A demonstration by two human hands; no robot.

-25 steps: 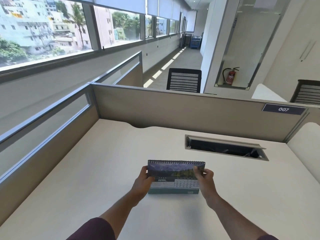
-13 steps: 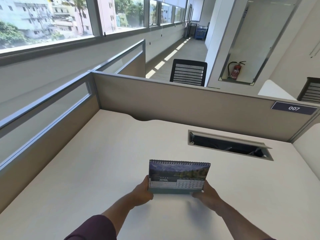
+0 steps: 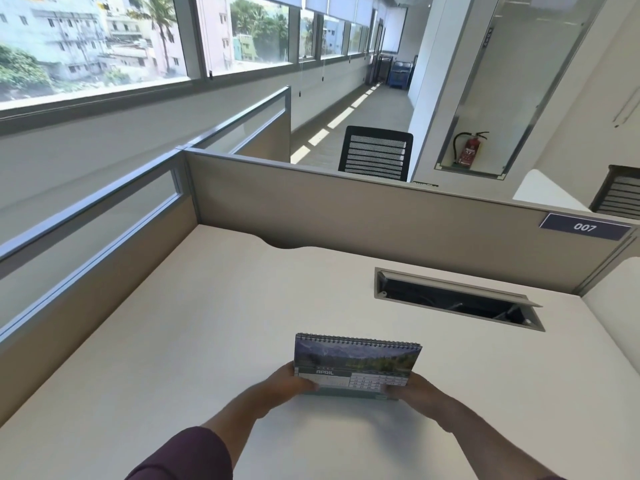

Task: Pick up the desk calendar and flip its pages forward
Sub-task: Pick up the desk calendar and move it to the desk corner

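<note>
The spiral-bound desk calendar [image 3: 356, 362] shows a mountain-lake photo and the word APRIL above a date grid. It is held upright, a little above the white desk [image 3: 207, 323], with its wire binding at the top. My left hand [image 3: 291, 384] grips its lower left corner, thumb on the front page. My right hand [image 3: 412, 389] grips the lower right corner in the same way. The back of the calendar is hidden.
A rectangular cable tray opening [image 3: 457, 299] with a raised lid sits in the desk at the back right. Beige partition walls [image 3: 346, 216] close the desk at the back and left. A label reading 007 [image 3: 585, 227] hangs on the partition.
The calendar has been lifted off the desk. My right hand slid from the upper right edge down to the lower right corner, and my left hand dropped to the lower left corner.
</note>
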